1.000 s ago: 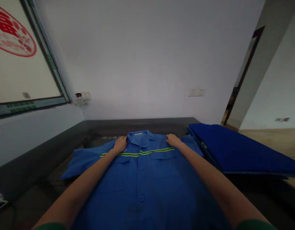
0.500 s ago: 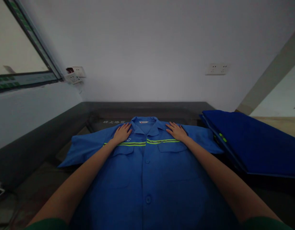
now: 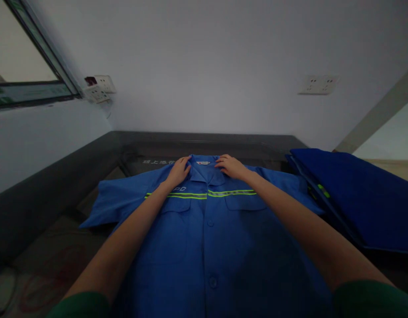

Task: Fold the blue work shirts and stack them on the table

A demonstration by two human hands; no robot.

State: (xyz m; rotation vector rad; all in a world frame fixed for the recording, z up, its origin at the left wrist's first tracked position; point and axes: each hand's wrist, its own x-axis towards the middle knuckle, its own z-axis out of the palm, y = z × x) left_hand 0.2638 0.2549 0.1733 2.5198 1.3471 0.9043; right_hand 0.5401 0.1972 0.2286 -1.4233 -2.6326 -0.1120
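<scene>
Lengthwise, the shirt (image 3: pixel 193 247) runs toward the wall (image 3: pixel 204 79), collar (image 3: pixel 217 178) farthest; apart, left hand (image 3: pixel 179 171) and right hand (image 3: pixel 233 167) touch it, grip unclear.

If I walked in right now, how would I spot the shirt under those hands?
A dark table stands by the pale wall; on it lies a spread short-sleeved shirt, collar toward the wall. The left hand and right hand flank that collar. Its lighter blue and striped chest set it apart from the darker blue pile at the right.
</scene>
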